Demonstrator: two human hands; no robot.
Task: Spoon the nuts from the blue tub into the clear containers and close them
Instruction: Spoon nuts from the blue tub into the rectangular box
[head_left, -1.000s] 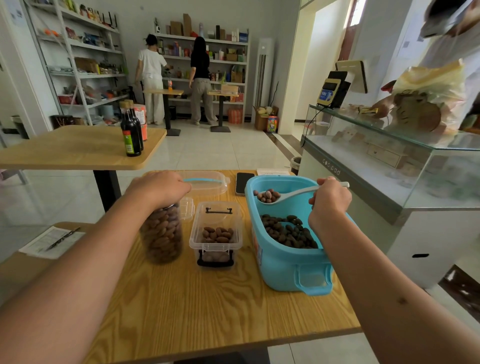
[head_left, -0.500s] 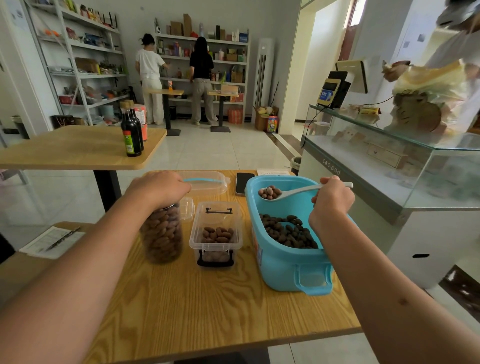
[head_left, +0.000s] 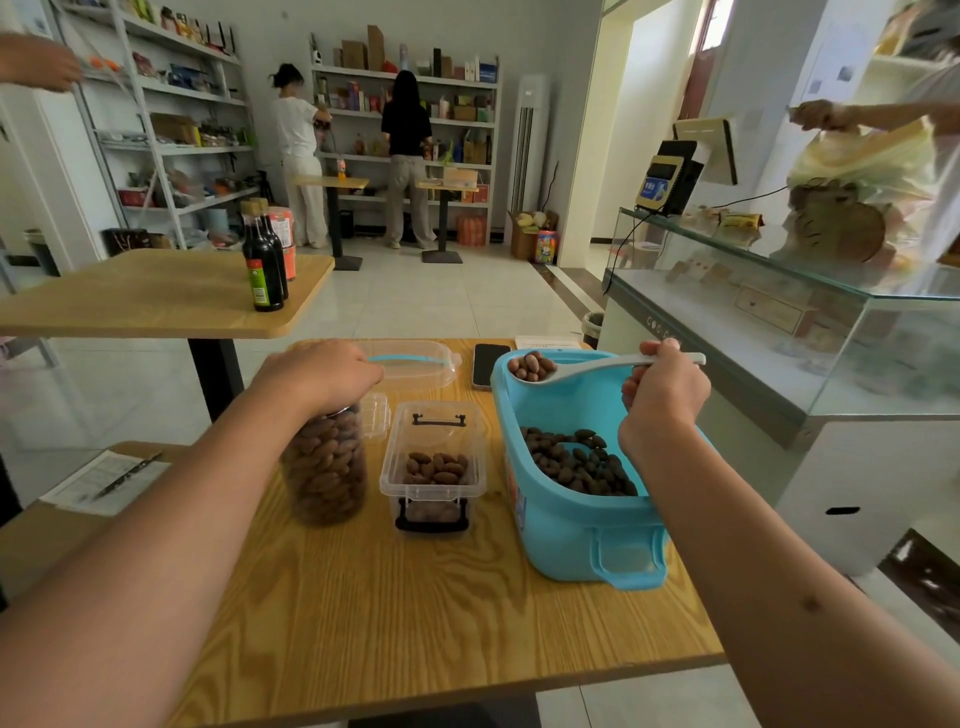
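The blue tub (head_left: 566, 535) stands at the right of the wooden table (head_left: 395, 613), with dark nuts (head_left: 576, 460) in its bottom. My right hand (head_left: 662, 397) grips the handle of a white spoon (head_left: 587, 366) whose bowl, loaded with nuts, hovers over the tub's far left corner. My left hand (head_left: 322, 371) covers and grips the top of a tall clear jar (head_left: 324, 465) full of nuts. Between jar and tub sits a small open clear box (head_left: 434, 467) partly filled with nuts; a black latch hangs at its front.
A clear lid with a blue handle (head_left: 415, 361) and a phone (head_left: 488, 364) lie at the table's far edge. A small clear lid (head_left: 376, 413) lies behind the jar. A glass counter (head_left: 779, 322) stands close on the right. Papers with a pen (head_left: 106, 480) lie on the left.
My right hand has lifted the loaded spoon slightly higher above the tub. My left hand stays on the jar's top.
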